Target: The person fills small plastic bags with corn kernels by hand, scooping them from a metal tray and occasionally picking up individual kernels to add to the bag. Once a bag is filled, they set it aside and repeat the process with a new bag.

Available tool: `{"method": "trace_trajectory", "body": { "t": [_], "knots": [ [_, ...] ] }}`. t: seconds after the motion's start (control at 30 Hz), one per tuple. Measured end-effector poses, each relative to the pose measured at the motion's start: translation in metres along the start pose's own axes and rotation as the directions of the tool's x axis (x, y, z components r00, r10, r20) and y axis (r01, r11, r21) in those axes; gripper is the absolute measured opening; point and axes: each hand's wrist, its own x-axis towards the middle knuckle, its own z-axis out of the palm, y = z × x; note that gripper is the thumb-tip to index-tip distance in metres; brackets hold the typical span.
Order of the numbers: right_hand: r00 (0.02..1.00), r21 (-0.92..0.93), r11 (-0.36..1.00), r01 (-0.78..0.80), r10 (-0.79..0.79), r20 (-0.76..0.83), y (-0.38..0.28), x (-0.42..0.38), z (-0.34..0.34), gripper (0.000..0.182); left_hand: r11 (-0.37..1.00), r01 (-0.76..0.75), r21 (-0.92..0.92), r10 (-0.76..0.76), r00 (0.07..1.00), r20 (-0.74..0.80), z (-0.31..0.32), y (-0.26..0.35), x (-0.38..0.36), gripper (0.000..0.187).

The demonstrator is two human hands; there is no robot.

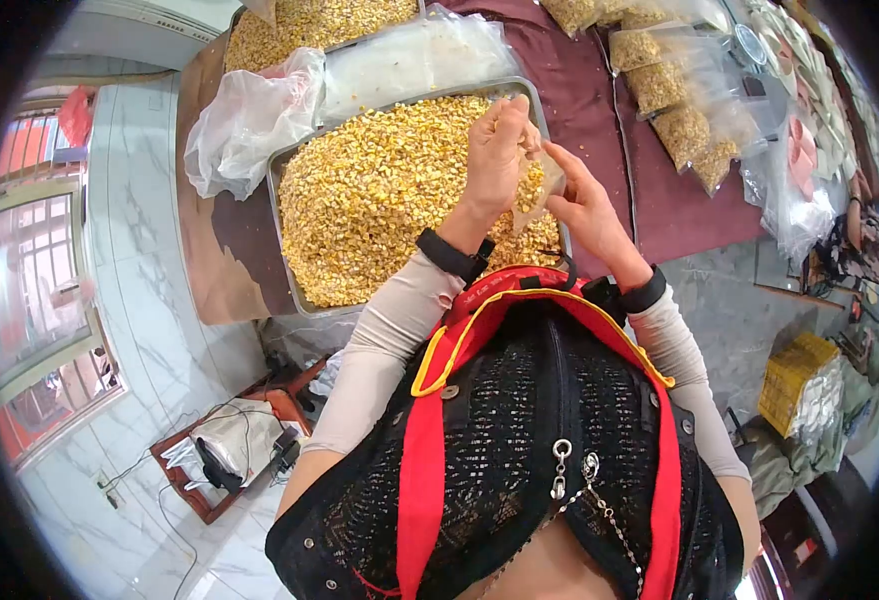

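My left hand (pixel 499 155) is closed in a fist at the upper left side of a small clear plastic bag (pixel 551 182). Yellow, grain-like pieces show inside the bag. On its right side my right hand (pixel 594 212) grips the bag with thumb and fingers. Both hands are above the right part of a metal tray (pixel 277 215), heaped with loose yellow and pale pieces that look like dried corn (pixel 379 190). What my left fingers cover is partly hidden.
A crumpled plastic bag (pixel 249 125) and flat clear bags (pixel 414 62) lie behind the tray. Another filled tray (pixel 309 25) stands further back. Several filled bags (pixel 681 135) rest on the maroon cloth (pixel 599 130) at right. A yellow crate (pixel 797 385) stands at lower right.
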Motion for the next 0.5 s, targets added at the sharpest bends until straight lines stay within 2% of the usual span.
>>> {"method": "trace_trajectory", "body": {
  "t": [0.03,0.17,0.23,0.37,0.43,0.5],
  "knots": [
    [1.0,0.0,1.0,-0.013,0.013,0.001,-0.001,0.0,0.0,0.062,0.999,0.0,-0.043,0.001,1.0,0.007,0.001,0.001,0.0,0.024],
    [1.0,0.001,1.0,-0.029,0.029,0.005,-0.001,0.002,0.0,0.062,0.999,-0.044,-0.016,0.045,0.999,0.016,0.0,0.001,0.004,0.023],
    [1.0,-0.003,1.0,0.008,-0.008,0.014,0.003,0.004,-0.001,0.062,0.987,-0.067,0.146,0.053,0.993,0.102,0.0,0.002,0.004,0.026],
    [1.0,0.008,1.0,-0.029,0.029,0.01,0.002,0.006,0.0,0.063,0.969,-0.06,0.239,0.049,0.997,0.053,-0.002,-0.01,0.004,0.026],
    [0.999,0.005,0.999,-0.044,0.044,0.022,0.001,0.007,0.0,0.063,0.898,-0.072,0.434,0.042,0.996,0.079,-0.004,-0.011,0.004,0.028],
    [0.998,-0.008,0.998,-0.059,0.059,0.021,-0.002,0.007,0.0,0.063,0.865,-0.083,0.495,0.038,0.994,0.099,-0.004,-0.007,0.001,0.027]
  ]
}}
